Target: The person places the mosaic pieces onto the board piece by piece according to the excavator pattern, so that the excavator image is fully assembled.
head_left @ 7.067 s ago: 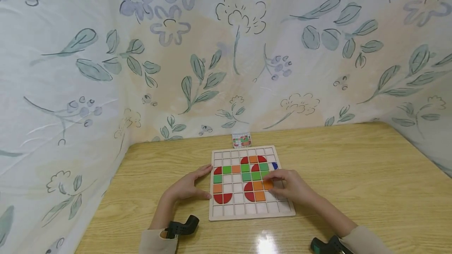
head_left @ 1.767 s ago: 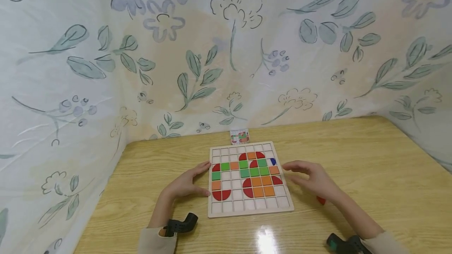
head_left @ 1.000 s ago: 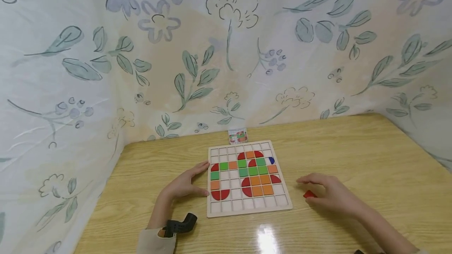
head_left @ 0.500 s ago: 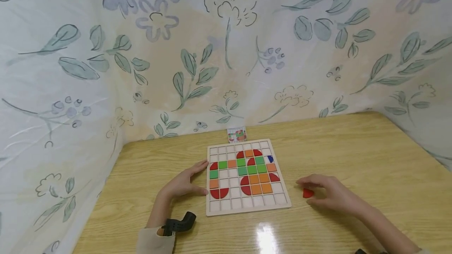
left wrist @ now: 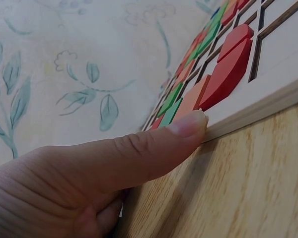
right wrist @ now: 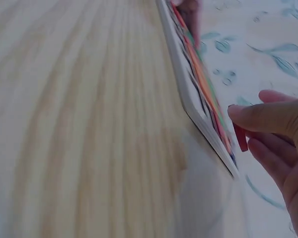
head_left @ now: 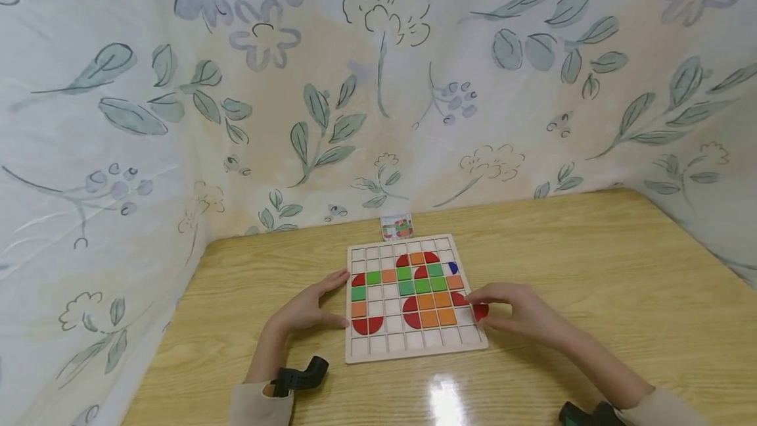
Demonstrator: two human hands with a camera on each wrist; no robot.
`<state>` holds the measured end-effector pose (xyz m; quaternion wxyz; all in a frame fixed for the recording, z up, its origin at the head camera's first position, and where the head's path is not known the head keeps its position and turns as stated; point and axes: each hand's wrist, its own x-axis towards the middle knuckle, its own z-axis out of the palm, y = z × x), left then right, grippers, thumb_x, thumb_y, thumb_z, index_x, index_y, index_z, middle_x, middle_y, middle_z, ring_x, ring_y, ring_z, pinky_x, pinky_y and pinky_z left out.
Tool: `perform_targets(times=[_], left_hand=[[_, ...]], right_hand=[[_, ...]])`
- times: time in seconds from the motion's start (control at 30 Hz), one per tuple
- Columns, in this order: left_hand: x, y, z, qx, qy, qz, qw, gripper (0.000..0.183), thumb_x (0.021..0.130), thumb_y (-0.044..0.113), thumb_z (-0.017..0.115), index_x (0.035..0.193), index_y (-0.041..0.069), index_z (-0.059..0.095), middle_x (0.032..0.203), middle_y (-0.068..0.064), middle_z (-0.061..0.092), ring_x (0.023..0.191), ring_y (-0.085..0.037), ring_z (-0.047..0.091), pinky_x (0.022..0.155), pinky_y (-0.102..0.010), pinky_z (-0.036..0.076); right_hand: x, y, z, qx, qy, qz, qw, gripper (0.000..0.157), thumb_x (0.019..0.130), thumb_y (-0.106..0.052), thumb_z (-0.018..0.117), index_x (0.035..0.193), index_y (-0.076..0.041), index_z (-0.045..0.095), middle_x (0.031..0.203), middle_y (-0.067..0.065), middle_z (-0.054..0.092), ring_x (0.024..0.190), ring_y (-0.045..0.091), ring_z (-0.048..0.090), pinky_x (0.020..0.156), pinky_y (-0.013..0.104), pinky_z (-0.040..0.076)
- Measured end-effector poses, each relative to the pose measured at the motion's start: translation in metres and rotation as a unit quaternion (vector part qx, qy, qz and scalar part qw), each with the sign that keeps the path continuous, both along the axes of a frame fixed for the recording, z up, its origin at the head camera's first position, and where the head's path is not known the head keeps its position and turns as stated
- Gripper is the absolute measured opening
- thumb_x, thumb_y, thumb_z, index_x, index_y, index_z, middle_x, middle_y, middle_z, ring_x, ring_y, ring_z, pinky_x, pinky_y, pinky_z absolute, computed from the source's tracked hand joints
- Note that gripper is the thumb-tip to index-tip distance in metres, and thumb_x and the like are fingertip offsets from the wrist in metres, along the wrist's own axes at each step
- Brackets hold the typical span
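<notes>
A square wooden grid board lies on the table, with red quarter-circle, green, orange and salmon tiles and one blue-and-white tile in its cells. My left hand rests at the board's left edge, fingers spread; in the left wrist view the thumb touches the rim beside the red tiles. At the right edge, my right hand pinches a red quarter-circle tile between thumb and fingers. The right wrist view shows this tile tilted, standing apart from the board's rim.
A small printed card with a coloured grid pattern stands behind the board, by the floral cloth that surrounds the wooden table. Black wrist devices are worn at both sleeves.
Orange, salmon and red tiles were added on the board's right side. My right hand then picked the red quarter-circle tile off the table and brought it left to the board. The left hand stayed.
</notes>
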<state>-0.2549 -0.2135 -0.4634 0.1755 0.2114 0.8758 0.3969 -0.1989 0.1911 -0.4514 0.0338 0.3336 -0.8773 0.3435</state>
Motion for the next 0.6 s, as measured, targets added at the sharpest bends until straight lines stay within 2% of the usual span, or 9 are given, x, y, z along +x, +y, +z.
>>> perform_targets(times=[0.13, 0.27, 0.43, 0.6], left_hand=[[0.0, 0.001, -0.001, 0.001, 0.001, -0.002, 1.0, 0.09, 0.07, 0.034, 0.079, 0.145, 0.019, 0.032, 0.153, 0.0, 0.021, 0.141, -0.027, 0.012, 0.11, -0.055, 0.016], [0.0, 0.001, 0.0, 0.002, 0.003, -0.005, 1.0, 0.091, 0.069, 0.034, 0.08, 0.145, 0.019, 0.032, 0.153, 0.0, 0.021, 0.141, -0.027, 0.011, 0.11, -0.054, 0.016], [0.0, 0.0, 0.0, 0.006, -0.001, -0.003, 1.0, 0.091, 0.069, 0.033, 0.08, 0.145, 0.019, 0.032, 0.153, 0.0, 0.021, 0.141, -0.027, 0.011, 0.11, -0.054, 0.015], [0.0, -0.001, 0.0, 0.007, -0.002, -0.003, 1.0, 0.091, 0.069, 0.033, 0.08, 0.145, 0.019, 0.032, 0.153, 0.0, 0.021, 0.141, -0.027, 0.011, 0.11, -0.055, 0.015]], right_hand=[[-0.005, -0.015, -0.003, 0.024, -0.011, 0.011, 1.0, 0.032, 0.076, -0.005, 0.073, 0.107, -0.013, 0.069, 0.104, -0.002, 0.068, 0.091, 0.011, 0.062, 0.079, 0.028, 0.053], [-0.005, -0.022, -0.003, 0.046, -0.018, 0.004, 0.999, 0.031, 0.076, -0.004, 0.073, 0.106, -0.013, 0.069, 0.103, -0.004, 0.068, 0.094, 0.012, 0.063, 0.081, 0.029, 0.053], [-0.004, -0.022, -0.001, 0.032, -0.009, -0.007, 0.999, 0.032, 0.075, -0.004, 0.074, 0.105, -0.011, 0.069, 0.103, -0.001, 0.069, 0.095, 0.017, 0.064, 0.08, 0.033, 0.053], [-0.006, -0.021, -0.004, 0.018, -0.009, -0.004, 1.0, 0.031, 0.075, -0.001, 0.073, 0.104, -0.009, 0.069, 0.102, 0.001, 0.069, 0.093, 0.015, 0.065, 0.079, 0.031, 0.054]])
